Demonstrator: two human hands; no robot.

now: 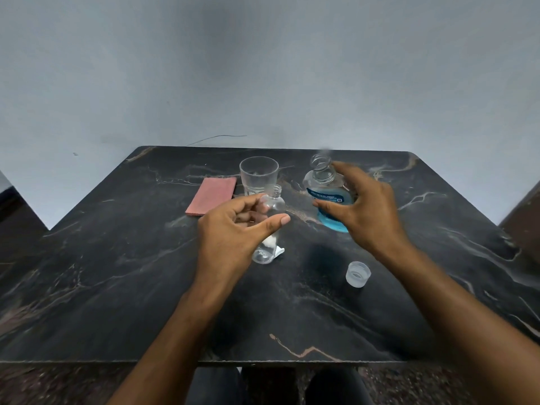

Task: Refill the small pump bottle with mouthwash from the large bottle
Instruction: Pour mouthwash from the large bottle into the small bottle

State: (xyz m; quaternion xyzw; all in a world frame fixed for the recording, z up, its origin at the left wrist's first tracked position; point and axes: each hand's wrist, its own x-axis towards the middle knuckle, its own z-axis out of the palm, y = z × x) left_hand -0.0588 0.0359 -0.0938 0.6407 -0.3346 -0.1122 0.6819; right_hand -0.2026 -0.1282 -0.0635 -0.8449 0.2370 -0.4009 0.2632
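Observation:
The small clear pump bottle stands uncapped near the table's middle, and I see no liquid in it. My left hand wraps it, thumb across the front and fingers at its left side. A white pump head lies right behind its base. The large bottle of blue mouthwash stands open-necked to the right. My right hand is blurred and curves around it with fingers spread, the thumb tip at the label. Whether it grips is unclear. The large bottle's translucent cap rests on the table, nearer me.
A clear plastic cup stands behind the small bottle. A pink folded cloth lies to its left. The dark marble table ends at a wall behind and at its front edge above my knees.

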